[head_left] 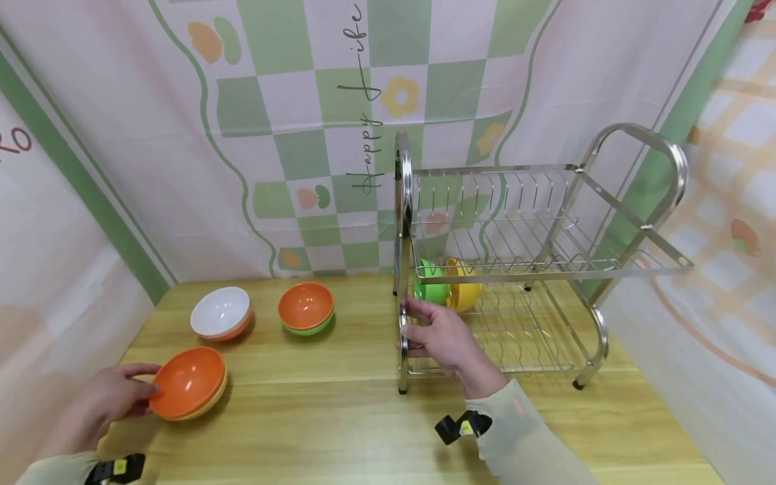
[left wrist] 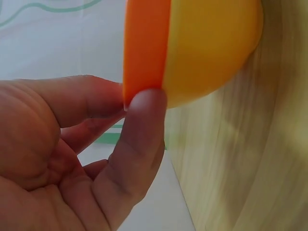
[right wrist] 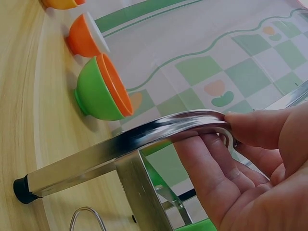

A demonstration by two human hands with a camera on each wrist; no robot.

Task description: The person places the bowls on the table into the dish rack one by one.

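Observation:
My left hand (head_left: pixel 121 397) pinches the rim of an orange bowl (head_left: pixel 188 382), which sits nested in a yellow bowl (left wrist: pixel 211 53) on the table at the front left. In the left wrist view the fingertips meet on the orange rim. With curled fingers my right hand (head_left: pixel 445 340) grips the left front post of a two-tier metal dish rack (right wrist: pixel 168 130). Just behind that hand, a green bowl (head_left: pixel 432 286) and a yellow bowl (head_left: pixel 465 289) stand on edge in the rack's lower tier.
A white bowl (head_left: pixel 221 310) nested in an orange one stands at the back left. Beside it, another orange bowl (head_left: pixel 306 305) rests in a green bowl (right wrist: pixel 96 94). The rack's upper tier (head_left: pixel 503 229) overhangs the lower one. Patterned curtains (head_left: pixel 291 135) enclose the wooden table (head_left: pixel 303 431).

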